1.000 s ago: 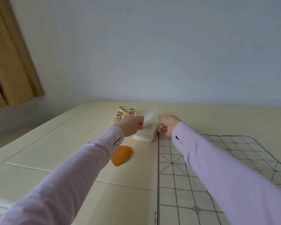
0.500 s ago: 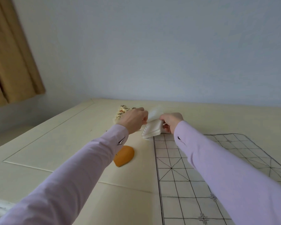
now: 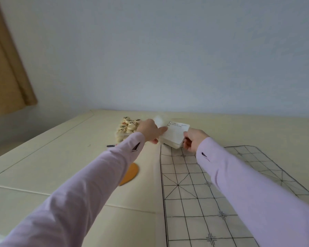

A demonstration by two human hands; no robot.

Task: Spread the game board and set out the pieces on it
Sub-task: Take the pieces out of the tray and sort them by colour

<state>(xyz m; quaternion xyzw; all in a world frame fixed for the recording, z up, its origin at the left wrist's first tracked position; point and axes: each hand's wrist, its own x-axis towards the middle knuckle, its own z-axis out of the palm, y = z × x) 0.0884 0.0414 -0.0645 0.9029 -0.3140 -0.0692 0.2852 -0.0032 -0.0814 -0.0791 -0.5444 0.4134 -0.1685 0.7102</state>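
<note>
Board sheet (image 3: 200, 193): thin printed xiangqi grid, lying flat on the table (image 3: 43, 175) from your 6 o'clock out to 12; its right part runs off toward 3 o'clock. The part in view looks spread, no pieces on it yet.

Orange item (image 3: 130, 173): flat, rounded, at your 10 o'clock just left of the board edge, partly under your left sleeve. Cannot tell what it is.

Small dark tag (image 3: 110, 145): farther out at 11 o'clock, on bare table. Too small to read.

Right hand (image 3: 193, 139): fingers curled round the near right corner of the folded white packet (image 3: 174, 135), gripping it.

Left hand (image 3: 150, 130): thumb and forefinger pinched on the packet's left edge; a blurred white flap sits above it.

Change: a second ago the packet lay flat at the board's far left corner. Half a second ago you had it tipped up. Now it is raised between both hands, top face tilted toward you, small print showing along its far edge. The view has also swung left and down.

Meaning, as a judgement: you are handling a leftover sheet, not the pieces. Probably set it aside before placing begins.

Pieces (image 3: 128, 127): cream discs with dark and red marks, heaped at 11 o'clock beyond your left hand, apparently in a clear tray. Untouched, well off the board.
</note>
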